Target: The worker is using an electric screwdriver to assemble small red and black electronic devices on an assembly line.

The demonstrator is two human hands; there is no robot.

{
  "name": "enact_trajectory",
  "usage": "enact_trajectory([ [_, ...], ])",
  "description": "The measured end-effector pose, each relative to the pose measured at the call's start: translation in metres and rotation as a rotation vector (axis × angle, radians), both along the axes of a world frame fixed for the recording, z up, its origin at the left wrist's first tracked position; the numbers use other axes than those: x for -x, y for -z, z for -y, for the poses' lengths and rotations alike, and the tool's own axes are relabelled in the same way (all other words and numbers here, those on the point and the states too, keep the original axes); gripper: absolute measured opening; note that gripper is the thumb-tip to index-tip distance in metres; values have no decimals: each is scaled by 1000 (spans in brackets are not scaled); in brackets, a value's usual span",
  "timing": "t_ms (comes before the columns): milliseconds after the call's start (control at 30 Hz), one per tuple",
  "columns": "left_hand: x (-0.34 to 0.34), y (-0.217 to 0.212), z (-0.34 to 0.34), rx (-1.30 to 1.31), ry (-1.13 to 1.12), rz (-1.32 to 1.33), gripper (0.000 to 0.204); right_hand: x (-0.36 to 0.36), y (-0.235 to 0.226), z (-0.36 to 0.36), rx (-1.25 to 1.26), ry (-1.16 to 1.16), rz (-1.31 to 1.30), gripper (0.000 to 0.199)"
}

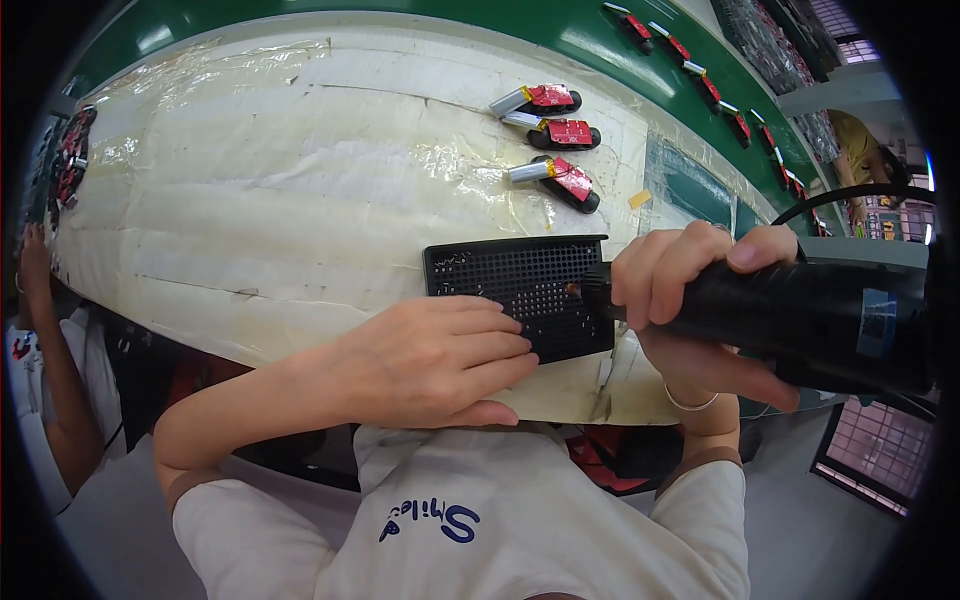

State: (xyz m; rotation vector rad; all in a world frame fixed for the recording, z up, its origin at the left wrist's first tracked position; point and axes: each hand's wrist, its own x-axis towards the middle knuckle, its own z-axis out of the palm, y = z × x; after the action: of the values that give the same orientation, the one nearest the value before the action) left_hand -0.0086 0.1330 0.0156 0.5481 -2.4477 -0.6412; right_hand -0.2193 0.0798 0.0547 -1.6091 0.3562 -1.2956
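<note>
My right hand (690, 290) is wrapped round a thick black electric screwdriver (820, 320), held nearly level from the right. Its tip points at a black perforated tray (590, 345), over the tray's right half. Rows of small screws (540, 303) sit in the tray's holes, with a few loose ones near its far left corner. Across the tray's near left part lies my left hand (440, 360), palm down with fingers stretched out. Whether anything is beneath that palm is hidden.
Three red circuit-board assemblies (568, 132) with silver battery cells lie beyond the tray. More red assemblies (705, 85) line the green bench at far right, others (72, 160) at far left. Taped sheeting (250, 180) covers the table. Another person's arm (50, 350) shows at left.
</note>
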Motion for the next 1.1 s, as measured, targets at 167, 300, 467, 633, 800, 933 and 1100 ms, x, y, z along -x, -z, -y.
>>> enact_trajectory([
  [167, -4, -9, 56, 179, -280, -190, 23, -2, -1, -4, -4, 12, -34, 88],
  [300, 14, 7, 100, 321, -272, -65, 21, -5, -3, -5, 0, 5, -58, 88],
  [467, 26, 21, 111, 193, -209, 2, 22, -5, -4, -5, -21, -15, -23, 87],
  [633, 15, 28, 105, -79, -169, -118, 26, -3, -10, 4, 56, -99, 33, 85],
  [800, 13, 26, 106, -287, -135, -64, 24, -22, -38, 15, 151, -112, 8, 92],
  [933, 12, 29, 108, -155, -119, -23, 24, -33, -25, 30, 123, -84, -11, 100],
  [1100, 11, 38, 109, -50, -98, -66, 24, -39, -19, 35, -28, -99, 57, 103],
])
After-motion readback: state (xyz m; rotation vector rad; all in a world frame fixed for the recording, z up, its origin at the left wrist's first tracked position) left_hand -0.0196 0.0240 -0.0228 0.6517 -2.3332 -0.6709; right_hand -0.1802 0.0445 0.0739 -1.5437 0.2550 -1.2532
